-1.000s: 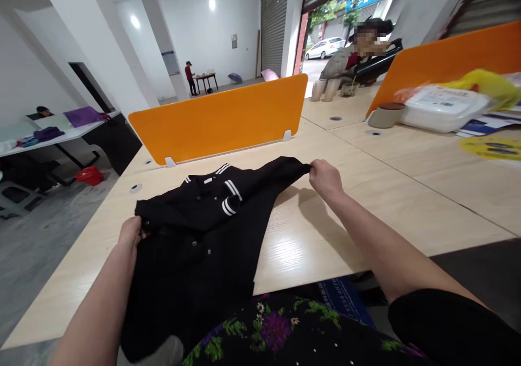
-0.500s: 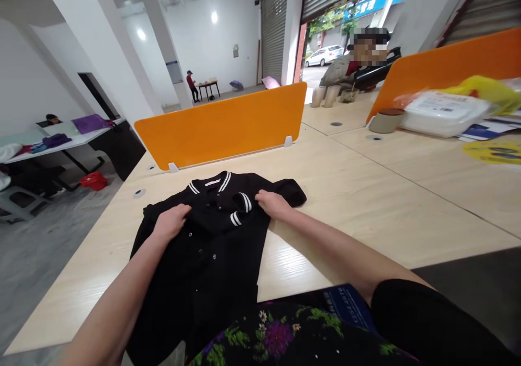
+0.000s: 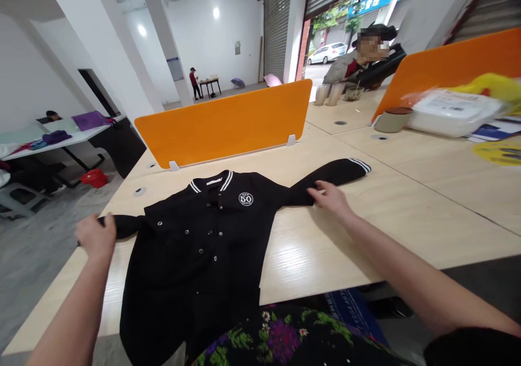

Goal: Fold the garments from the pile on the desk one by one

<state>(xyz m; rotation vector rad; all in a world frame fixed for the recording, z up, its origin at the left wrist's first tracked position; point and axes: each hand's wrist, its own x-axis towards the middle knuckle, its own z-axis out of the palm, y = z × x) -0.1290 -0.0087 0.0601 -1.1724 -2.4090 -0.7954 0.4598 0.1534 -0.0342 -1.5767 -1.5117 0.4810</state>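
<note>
A black button-front jacket (image 3: pixel 238 235) lies face up on the pale wooden table, its collar striped in white. A round white "50" badge (image 3: pixel 246 199) shows on its chest. At the table's left edge, my left hand (image 3: pixel 96 235) is closed on the end of one sleeve (image 3: pixel 128 226), pulling it out sideways; the cuff is hidden in the hand. The other sleeve (image 3: pixel 334 177) stretches out to the right, its white-striped cuff lying beyond my right hand (image 3: pixel 331 200). That hand touches the middle of this sleeve with its fingers apart.
An orange divider (image 3: pixel 228 124) stands behind the jacket, and another (image 3: pixel 456 64) at the right. Farther right on the table (image 3: pixel 386 203) are a round container (image 3: pixel 393 120), a white plastic box (image 3: pixel 453 111) and papers. Cups (image 3: pixel 334 94) stand near a seated person (image 3: pixel 345 70).
My left hand has moved left and drawn one sleeve outward. My right hand has moved right, and the folded sleeve there is now spread out, uncovering the badge.
</note>
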